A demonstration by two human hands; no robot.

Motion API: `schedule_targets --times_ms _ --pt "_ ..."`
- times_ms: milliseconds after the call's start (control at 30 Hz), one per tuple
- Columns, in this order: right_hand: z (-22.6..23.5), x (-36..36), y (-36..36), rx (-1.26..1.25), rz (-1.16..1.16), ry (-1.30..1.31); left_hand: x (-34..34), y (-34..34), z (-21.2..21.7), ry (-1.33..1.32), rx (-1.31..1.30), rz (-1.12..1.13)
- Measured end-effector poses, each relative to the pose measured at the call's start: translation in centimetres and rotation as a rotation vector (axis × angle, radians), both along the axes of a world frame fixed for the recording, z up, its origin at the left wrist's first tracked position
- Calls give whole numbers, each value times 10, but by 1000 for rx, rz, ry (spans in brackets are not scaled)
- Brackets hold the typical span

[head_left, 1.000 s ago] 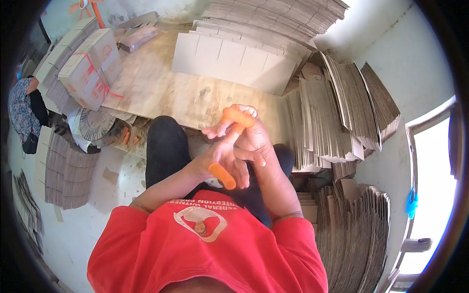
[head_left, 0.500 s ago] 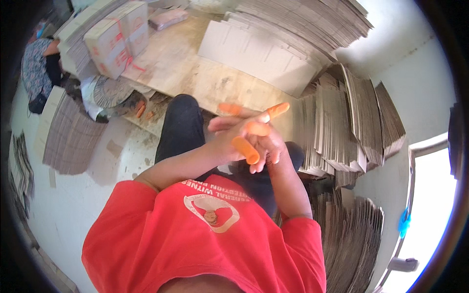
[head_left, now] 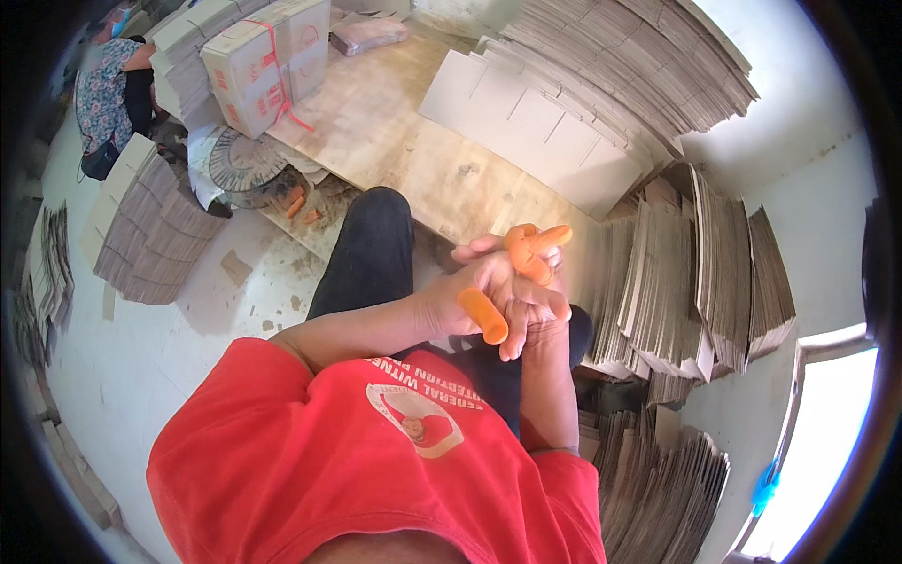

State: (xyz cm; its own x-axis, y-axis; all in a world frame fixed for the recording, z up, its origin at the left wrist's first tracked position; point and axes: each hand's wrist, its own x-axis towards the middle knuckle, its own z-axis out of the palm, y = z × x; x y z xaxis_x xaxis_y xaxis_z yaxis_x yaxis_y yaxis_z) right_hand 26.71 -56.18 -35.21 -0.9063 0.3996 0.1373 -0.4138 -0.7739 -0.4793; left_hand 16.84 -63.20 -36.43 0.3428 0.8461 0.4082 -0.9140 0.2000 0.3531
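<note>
Now overlapping left hand (head_left: pixel 477 282) and right hand (head_left: pixel 542 324) right of centre, with worn orange finger covers (head_left: pixel 483 316) drawn closer together there than a second ago. Seemingly occupied with covers, not cardboard (head_left: pixel 540 117) at upper right. Cannot tell whether gripping or merely resting hand on hand.

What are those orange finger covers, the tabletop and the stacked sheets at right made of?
Orange finger covers: probably rubber, smooth, no weave showing. Tabletop: apparently wood or plywood, matte, pale tan and blotchy. Stacked sheets: likely cardboard, dull grey-brown, with stiff, thin edges.
</note>
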Motion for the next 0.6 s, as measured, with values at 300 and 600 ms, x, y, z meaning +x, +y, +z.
schedule_targets --times_ms 300,600 --pt "-16 -6 31 189 15 -125 -14 52 -51 30 -312 -118" --pt "50 42 80 646 -735 -384 -103 60 139 311 767 848"
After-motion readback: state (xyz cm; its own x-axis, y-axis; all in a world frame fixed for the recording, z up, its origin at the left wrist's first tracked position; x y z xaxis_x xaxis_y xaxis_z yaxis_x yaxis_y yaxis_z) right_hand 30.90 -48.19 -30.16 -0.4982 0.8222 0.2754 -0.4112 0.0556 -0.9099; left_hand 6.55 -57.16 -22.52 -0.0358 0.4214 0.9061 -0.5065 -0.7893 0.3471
